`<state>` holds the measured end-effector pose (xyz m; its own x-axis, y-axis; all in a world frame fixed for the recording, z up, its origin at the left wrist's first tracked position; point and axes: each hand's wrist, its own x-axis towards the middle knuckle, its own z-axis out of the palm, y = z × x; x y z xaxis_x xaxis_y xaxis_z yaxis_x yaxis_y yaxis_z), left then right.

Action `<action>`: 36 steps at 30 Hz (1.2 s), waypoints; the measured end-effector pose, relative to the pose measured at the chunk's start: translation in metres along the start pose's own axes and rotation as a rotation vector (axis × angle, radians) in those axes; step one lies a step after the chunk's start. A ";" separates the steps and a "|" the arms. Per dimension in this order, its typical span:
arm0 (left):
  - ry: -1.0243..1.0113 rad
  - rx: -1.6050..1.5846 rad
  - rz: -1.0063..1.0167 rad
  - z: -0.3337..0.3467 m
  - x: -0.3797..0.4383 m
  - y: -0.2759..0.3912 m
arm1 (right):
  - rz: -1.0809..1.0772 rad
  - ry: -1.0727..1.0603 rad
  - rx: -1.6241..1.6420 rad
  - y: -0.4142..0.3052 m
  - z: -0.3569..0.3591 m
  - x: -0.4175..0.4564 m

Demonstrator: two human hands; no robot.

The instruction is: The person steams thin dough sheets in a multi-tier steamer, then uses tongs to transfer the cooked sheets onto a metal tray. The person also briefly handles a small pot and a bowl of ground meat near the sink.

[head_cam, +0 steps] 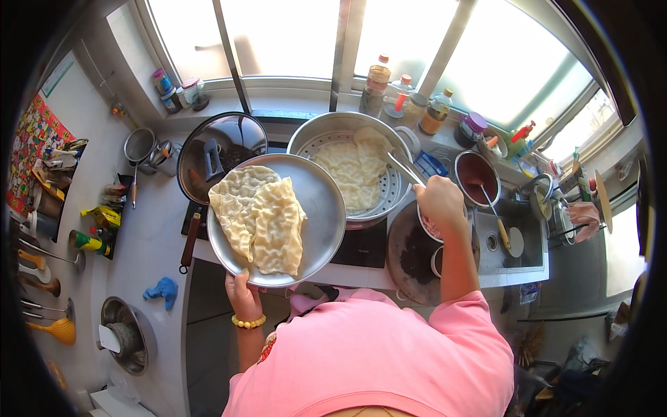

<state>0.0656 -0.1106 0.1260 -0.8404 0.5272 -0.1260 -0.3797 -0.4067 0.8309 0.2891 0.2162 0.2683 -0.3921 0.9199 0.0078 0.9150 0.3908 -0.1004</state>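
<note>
My left hand (pixel 244 297) grips the near rim of a round metal tray (pixel 323 208), its thumb on top. Two folded, wrinkled sheets of pale dough (pixel 276 227) lie on the tray's left half. My right hand (pixel 443 203) is closed around a pair of metal tongs (pixel 405 168). The tips of the tongs touch or nearly touch a folded dough sheet (pixel 372 148) in the perforated steamer pot (pixel 390 193). More pale dough (pixel 346 172) covers much of the steamer's floor. The tray overlaps the steamer's left edge in this view.
A glass-lidded pan (pixel 221 151) with a wooden handle is at left. Right of the steamer are a bowl of pinkish filling (pixel 430 227) on a round dark board (pixel 406 255), a pot of red liquid (pixel 477 177) and the sink (pixel 529 245). Bottles (pixel 376 83) line the sill.
</note>
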 end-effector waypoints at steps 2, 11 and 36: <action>-0.009 -0.009 0.000 0.000 0.001 -0.001 | 0.012 0.007 0.004 0.002 0.013 0.010; 0.000 0.010 -0.008 0.002 0.002 0.000 | 0.053 0.093 0.043 -0.009 0.056 0.046; 0.033 0.010 -0.005 -0.002 0.005 0.007 | 0.037 0.074 1.490 0.060 0.075 0.043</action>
<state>0.0578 -0.1126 0.1301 -0.8508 0.5042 -0.1483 -0.3803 -0.3960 0.8358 0.3196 0.2768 0.1884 -0.3241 0.9456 0.0273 -0.0298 0.0187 -0.9994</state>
